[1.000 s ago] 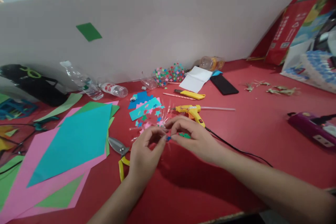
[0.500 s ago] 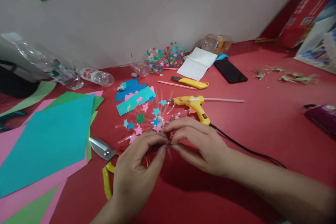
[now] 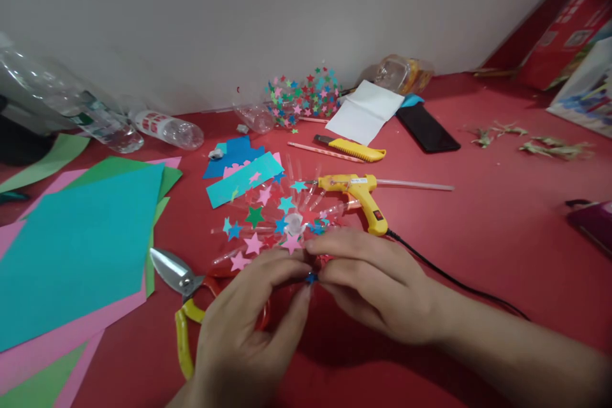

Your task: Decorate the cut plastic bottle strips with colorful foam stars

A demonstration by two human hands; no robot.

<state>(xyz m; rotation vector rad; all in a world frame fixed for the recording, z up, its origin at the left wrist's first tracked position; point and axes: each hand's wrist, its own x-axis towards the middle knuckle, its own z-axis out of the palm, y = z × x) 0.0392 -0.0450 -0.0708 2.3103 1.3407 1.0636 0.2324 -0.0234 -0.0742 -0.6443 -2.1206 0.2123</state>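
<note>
A clear plastic piece (image 3: 293, 224), fanned out into thin strips with paper stars on them, lies in front of me. Near its closest edge, a small blue star (image 3: 311, 278) sits between my fingertips. My left hand (image 3: 255, 315) closes its thumb and index finger at the star's left side. From the right, my right hand (image 3: 377, 280) has its fingers bent together against the star; its thumb tip is partly hidden. A pink star (image 3: 291, 243) lies just above my fingers. Beside my left hand are scissors (image 3: 184, 284) with yellow and red handles, partly covered by it.
A yellow glue gun (image 3: 354, 188) with a black cord lies behind my right hand. Beyond it are a yellow utility knife (image 3: 356, 149), white paper (image 3: 364, 111) and a phone (image 3: 427, 127). Coloured sheets (image 3: 86, 236) cover the left. Plastic bottles (image 3: 165, 129) lie by the wall.
The view has shifted slightly. The blue star now shows more plainly between my fingertips, and my left thumb and index finger have parted a little around it.
</note>
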